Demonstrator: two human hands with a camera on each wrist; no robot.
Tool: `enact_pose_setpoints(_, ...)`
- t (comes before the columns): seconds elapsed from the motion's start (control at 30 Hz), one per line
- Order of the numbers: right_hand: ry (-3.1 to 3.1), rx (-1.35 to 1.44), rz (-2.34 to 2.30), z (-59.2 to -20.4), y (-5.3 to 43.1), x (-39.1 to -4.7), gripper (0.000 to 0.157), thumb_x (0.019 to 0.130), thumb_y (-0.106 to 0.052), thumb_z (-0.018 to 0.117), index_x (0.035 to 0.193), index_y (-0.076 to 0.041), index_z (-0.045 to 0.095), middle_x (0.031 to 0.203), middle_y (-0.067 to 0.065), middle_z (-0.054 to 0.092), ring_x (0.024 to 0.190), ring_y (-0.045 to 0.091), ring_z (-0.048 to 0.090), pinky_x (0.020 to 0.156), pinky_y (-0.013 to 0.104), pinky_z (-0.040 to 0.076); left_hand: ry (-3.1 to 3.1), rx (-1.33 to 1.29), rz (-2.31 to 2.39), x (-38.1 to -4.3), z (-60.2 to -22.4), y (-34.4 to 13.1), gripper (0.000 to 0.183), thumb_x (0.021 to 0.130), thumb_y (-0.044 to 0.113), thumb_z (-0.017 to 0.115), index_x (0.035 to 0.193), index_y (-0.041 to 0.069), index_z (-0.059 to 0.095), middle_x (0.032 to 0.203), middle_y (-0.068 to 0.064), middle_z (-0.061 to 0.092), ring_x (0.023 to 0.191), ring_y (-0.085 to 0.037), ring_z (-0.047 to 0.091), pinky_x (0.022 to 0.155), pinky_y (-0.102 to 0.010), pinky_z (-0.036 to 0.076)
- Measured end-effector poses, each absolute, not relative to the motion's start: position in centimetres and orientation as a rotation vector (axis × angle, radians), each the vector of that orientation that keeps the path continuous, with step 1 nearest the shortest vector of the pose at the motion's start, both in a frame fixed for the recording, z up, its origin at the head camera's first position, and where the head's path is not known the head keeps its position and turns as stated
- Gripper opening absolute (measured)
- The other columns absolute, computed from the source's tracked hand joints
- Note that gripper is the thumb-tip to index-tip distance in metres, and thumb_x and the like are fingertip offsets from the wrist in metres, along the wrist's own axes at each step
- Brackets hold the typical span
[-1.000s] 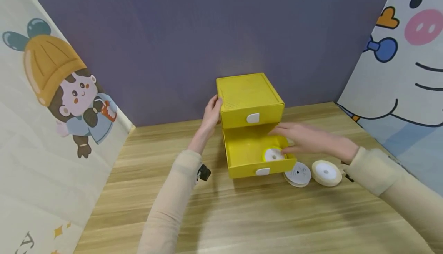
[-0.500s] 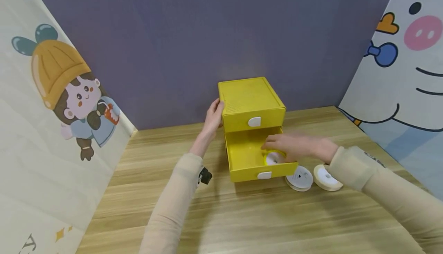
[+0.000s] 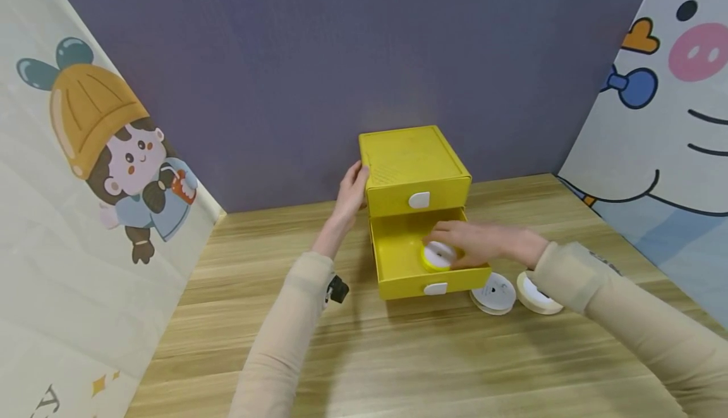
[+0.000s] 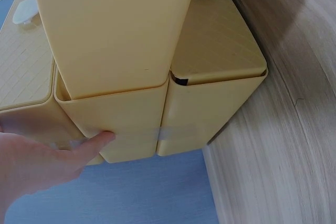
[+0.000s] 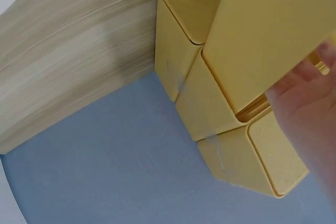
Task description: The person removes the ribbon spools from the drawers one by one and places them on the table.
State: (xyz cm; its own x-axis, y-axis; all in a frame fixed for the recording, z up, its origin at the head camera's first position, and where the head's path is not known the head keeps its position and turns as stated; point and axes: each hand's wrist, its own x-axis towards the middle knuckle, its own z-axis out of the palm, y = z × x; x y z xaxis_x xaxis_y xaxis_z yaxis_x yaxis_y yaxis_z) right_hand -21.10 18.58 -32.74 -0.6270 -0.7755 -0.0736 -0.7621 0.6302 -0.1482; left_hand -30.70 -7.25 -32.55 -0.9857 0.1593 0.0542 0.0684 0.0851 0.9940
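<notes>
A small yellow drawer cabinet (image 3: pixel 412 155) stands against the back wall, its middle drawer (image 3: pixel 398 288) pulled out. My left hand (image 3: pixel 351 193) touches the cabinet's left side; in the left wrist view an extended finger (image 4: pixel 100 142) lies along that side. Inside the open drawer, my right hand (image 3: pixel 478 241) holds a white ribbon spool with a yellow rim (image 3: pixel 439 255), its fingers at the far edge and the thumb near the front. The right wrist view shows that hand (image 5: pixel 310 98) reaching over the drawer's side wall (image 5: pixel 262 30); the spool is hidden there.
Two more spools, a whitish one (image 3: pixel 493 295) and a cream one (image 3: pixel 537 296), lie on the wooden table (image 3: pixel 426 361) right of the drawer. Printed cartoon panels flank both sides, and a dark wall (image 3: pixel 284 89) rises behind the cabinet.
My right hand has moved left and farther into the drawer, its fingers closing around the spool. The spool has shifted slightly left. My left hand stays at the cabinet's side.
</notes>
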Motion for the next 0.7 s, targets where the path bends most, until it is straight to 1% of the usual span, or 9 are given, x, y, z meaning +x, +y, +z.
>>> enact_pose_setpoints(0.13,2.713,-1.230,-0.161,-32.9,18.3,-21.2,0.063,0.086,-0.016,0.077,0.141,-0.002,0.049,0.129,0.013,0.056,0.113,0.026,0.057,0.092,0.044,0.053,2.258,0.238,2.077,-30.7,-32.6,-7.2,0.060,0.106,0.044,0.040,0.159,0.019,0.024,0.163,-0.003,0.031,0.140,-0.025,0.040,0.092,-0.041,0.044)
enact_pose_setpoints(0.2,2.708,-1.195,-0.155,-33.1,18.2,-21.3,0.065,0.086,-0.016,0.077,0.143,-0.002,0.048,0.131,0.014,0.056,0.114,0.027,0.057,0.092,0.044,0.053,2.254,0.238,2.079,-30.7,-32.6,-7.2,0.060,0.106,0.044,0.040,0.158,0.019,0.025,0.162,-0.003,0.031,0.140,-0.025,0.041,0.091,-0.040,0.043)
enact_pose_setpoints(0.27,2.703,-1.180,-0.144,-33.3,18.0,-21.3,0.066,0.086,-0.014,0.077,0.144,-0.002,0.047,0.134,0.016,0.055,0.117,0.029,0.057,0.094,0.045,0.053,2.255,0.237,2.075,-30.8,-32.6,-7.2,0.060,0.106,0.044,0.040,0.158,0.019,0.025,0.163,-0.003,0.031,0.142,-0.025,0.039,0.094,-0.041,0.044)
enact_pose_setpoints(0.4,2.713,-1.193,-0.120,-33.8,17.8,-21.4,0.066,0.084,-0.011,0.079,0.142,0.000,0.048,0.136,0.019,0.054,0.122,0.035,0.055,0.099,0.048,0.051,2.248,0.231,2.070,-30.7,-32.6,-7.2,0.060,0.106,0.044,0.040,0.159,0.019,0.024,0.164,-0.003,0.029,0.145,-0.025,0.036,0.103,-0.048,0.044)
enact_pose_setpoints(0.5,2.736,-1.212,-0.114,-34.0,17.8,-21.4,0.065,0.082,-0.011,0.080,0.139,0.001,0.051,0.132,0.018,0.056,0.118,0.034,0.057,0.098,0.048,0.051,2.244,0.227,2.073,-30.7,-32.6,-7.2,0.061,0.106,0.044,0.040,0.159,0.019,0.024,0.164,-0.003,0.028,0.145,-0.026,0.036,0.104,-0.051,0.043)
enact_pose_setpoints(0.7,2.771,-1.265,-0.118,-34.1,17.7,-21.6,0.062,0.080,-0.014,0.083,0.134,0.000,0.054,0.122,0.012,0.059,0.110,0.027,0.058,0.094,0.044,0.052,2.247,0.243,2.078,-30.7,-32.6,-7.3,0.061,0.106,0.044,0.040,0.159,0.018,0.024,0.164,-0.004,0.028,0.146,-0.026,0.035,0.105,-0.052,0.043)
